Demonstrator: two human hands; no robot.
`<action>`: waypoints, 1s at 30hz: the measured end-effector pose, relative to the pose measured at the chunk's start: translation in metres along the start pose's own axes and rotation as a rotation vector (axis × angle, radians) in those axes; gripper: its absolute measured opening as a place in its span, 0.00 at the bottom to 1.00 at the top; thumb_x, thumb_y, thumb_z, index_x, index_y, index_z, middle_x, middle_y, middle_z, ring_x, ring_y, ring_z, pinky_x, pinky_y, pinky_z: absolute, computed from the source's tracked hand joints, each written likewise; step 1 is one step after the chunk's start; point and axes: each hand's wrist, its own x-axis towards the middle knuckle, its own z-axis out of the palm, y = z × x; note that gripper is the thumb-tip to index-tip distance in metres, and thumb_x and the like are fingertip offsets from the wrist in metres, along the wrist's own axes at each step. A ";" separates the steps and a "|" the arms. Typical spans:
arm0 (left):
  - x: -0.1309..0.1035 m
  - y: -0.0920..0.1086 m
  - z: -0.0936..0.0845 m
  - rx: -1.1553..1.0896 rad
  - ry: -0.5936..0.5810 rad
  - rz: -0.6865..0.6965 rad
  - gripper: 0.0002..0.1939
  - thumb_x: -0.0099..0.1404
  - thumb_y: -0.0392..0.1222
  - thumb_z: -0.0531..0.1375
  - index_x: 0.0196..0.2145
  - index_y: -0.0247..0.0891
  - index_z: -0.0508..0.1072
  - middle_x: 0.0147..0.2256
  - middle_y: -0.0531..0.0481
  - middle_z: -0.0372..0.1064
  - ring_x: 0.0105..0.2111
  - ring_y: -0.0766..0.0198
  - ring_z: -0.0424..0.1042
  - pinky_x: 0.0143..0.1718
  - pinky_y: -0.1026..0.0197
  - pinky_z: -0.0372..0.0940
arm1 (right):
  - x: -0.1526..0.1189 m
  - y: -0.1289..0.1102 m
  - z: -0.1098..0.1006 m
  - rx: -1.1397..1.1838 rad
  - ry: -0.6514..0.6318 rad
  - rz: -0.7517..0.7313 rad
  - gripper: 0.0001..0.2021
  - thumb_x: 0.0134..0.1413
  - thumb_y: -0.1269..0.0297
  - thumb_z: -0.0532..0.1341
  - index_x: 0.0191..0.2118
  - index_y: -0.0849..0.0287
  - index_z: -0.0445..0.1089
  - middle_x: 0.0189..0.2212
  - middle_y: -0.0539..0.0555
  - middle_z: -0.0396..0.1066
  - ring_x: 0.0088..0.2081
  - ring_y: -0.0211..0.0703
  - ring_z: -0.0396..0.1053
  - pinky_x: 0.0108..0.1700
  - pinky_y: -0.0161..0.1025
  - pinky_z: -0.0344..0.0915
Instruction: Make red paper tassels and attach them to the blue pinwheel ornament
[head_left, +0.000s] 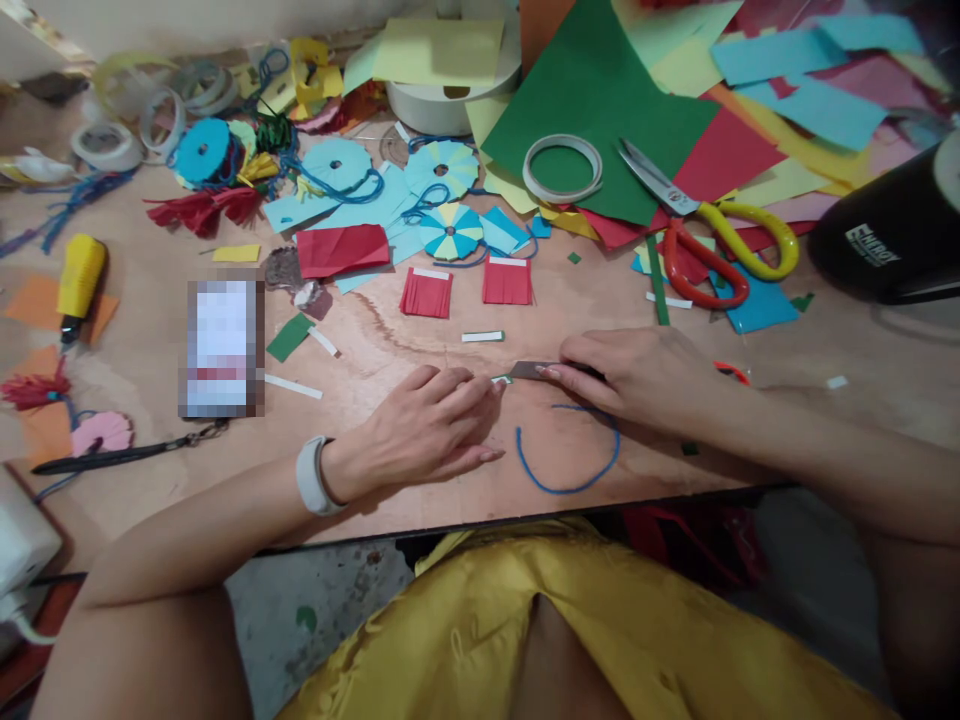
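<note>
Your wooden table [420, 345] spans the view, with a big green sheet [592, 80] spread over other coloured papers at the far side. At your far right a black mug [892, 225] stands tilted in view, and near it lie scissors [679, 203] with one red and one yellow handle, blades apart. Your right hand [626, 375] is closed, thumb against fingers, gripping a dark blade. Your left hand [424, 425] is half curled, its thumb held away from the other fingers; the fingertips are at a small green piece, though you cannot tell whether they pinch it or only press it. Left of that hand lies a phone [225, 340]. A blue cord [562, 491] curves on the table below your right hand. The blade [529, 370] points left, its tip just beside the green piece. Beyond your hands lie two red fringed pieces [507, 282], then a white strip [482, 337] edged with green. Smallest is the green piece [501, 380] with white on it, between your fingertips and the blade
</note>
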 end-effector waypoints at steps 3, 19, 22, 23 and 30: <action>0.000 0.000 0.000 0.002 0.006 -0.004 0.29 0.75 0.59 0.52 0.57 0.30 0.70 0.53 0.40 0.73 0.49 0.53 0.70 0.46 0.51 0.64 | 0.000 0.000 0.000 0.033 -0.004 0.007 0.18 0.70 0.55 0.52 0.34 0.59 0.71 0.29 0.56 0.75 0.30 0.45 0.70 0.31 0.39 0.51; 0.002 0.003 -0.008 -0.202 0.210 -0.103 0.09 0.75 0.43 0.56 0.44 0.38 0.73 0.38 0.47 0.78 0.35 0.64 0.76 0.36 0.60 0.67 | -0.003 0.000 -0.004 0.109 0.046 0.001 0.17 0.70 0.55 0.52 0.33 0.58 0.71 0.29 0.56 0.75 0.31 0.45 0.72 0.32 0.39 0.54; 0.004 0.003 -0.008 -0.507 0.110 -0.267 0.12 0.77 0.42 0.51 0.44 0.36 0.74 0.30 0.50 0.76 0.27 0.69 0.73 0.29 0.66 0.64 | -0.006 -0.002 -0.004 0.090 0.083 -0.033 0.18 0.71 0.55 0.52 0.33 0.58 0.71 0.29 0.55 0.75 0.31 0.45 0.71 0.33 0.39 0.55; 0.005 0.003 -0.008 -0.576 0.077 -0.313 0.13 0.77 0.42 0.51 0.44 0.36 0.74 0.29 0.51 0.76 0.26 0.69 0.73 0.28 0.67 0.63 | -0.007 -0.002 -0.003 0.082 0.084 -0.044 0.18 0.71 0.55 0.52 0.34 0.59 0.71 0.29 0.55 0.75 0.31 0.44 0.72 0.33 0.39 0.55; 0.008 0.007 -0.012 -0.927 -0.003 -0.522 0.12 0.74 0.43 0.54 0.41 0.35 0.74 0.29 0.49 0.76 0.27 0.68 0.74 0.28 0.68 0.65 | -0.007 -0.002 0.005 0.040 0.043 -0.045 0.18 0.71 0.54 0.53 0.35 0.59 0.72 0.30 0.56 0.76 0.32 0.45 0.73 0.33 0.39 0.54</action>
